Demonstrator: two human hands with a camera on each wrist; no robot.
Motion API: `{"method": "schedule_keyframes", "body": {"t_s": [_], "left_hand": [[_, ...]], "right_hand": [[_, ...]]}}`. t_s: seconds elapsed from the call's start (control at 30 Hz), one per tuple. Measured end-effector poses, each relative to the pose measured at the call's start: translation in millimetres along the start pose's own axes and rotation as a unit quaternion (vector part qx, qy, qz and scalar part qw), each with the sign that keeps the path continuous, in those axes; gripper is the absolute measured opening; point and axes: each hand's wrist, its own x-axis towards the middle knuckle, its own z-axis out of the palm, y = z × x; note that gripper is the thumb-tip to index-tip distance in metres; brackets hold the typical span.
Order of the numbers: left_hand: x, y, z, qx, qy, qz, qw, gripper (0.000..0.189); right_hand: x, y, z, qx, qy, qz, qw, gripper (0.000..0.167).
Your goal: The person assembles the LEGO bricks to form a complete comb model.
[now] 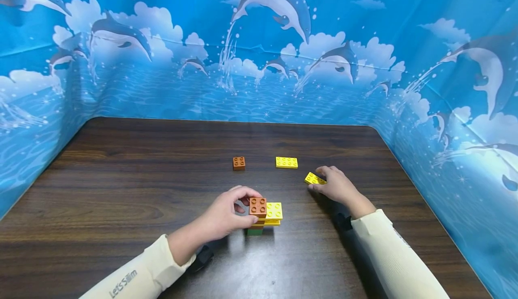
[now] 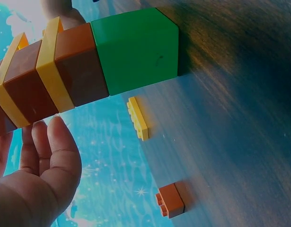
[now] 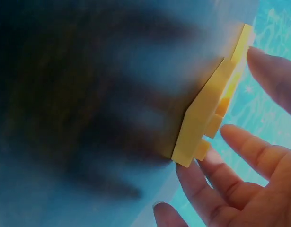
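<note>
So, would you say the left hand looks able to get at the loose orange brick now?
Probably not just now: the left hand holds the stack, though nothing seems to stand between it and the loose orange brick.

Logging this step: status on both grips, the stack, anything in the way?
Left grip holds brick stack, upright. Right grip at loose yellow brick; firm hold unclear. Second yellow brick, brown brick farther back, out of the way.
</note>
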Motion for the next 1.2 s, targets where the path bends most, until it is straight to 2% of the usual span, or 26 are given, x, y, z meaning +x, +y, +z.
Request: {"method": "schedule_keyframes", "body": {"t_s": [0.2, 0.5, 0.87, 1.2], "left_hand": [[0.2, -0.7, -0.1, 0.003, -0.001, 0.0, 1.0, 0.038], [0.1, -0.4, -0.7, 0.0, -0.006, -0.004, 1.0, 0.038], [-0.7, 1.0, -0.9, -0.002, -0.009, -0.009, 0.9999, 0.038], [-1.4, 1.5, -1.5, -0.003, -0.007, -0.013, 0.9999, 0.038]], "right_hand": [[2.1, 1.9, -0.8, -0.012, -0.013, 0.014, 0.9998, 0.061], [3.1, 0.8, 0.2, -0.028, -0.024, 0.014, 0.9992, 0.053], [1.4, -1.6, -1.1, -0.042, -0.015, -0.01, 0.9989, 0.046], [-7.8, -21.3, -6.3, -0.026, 0.016, -0.051, 0.9983, 0.043]]}}
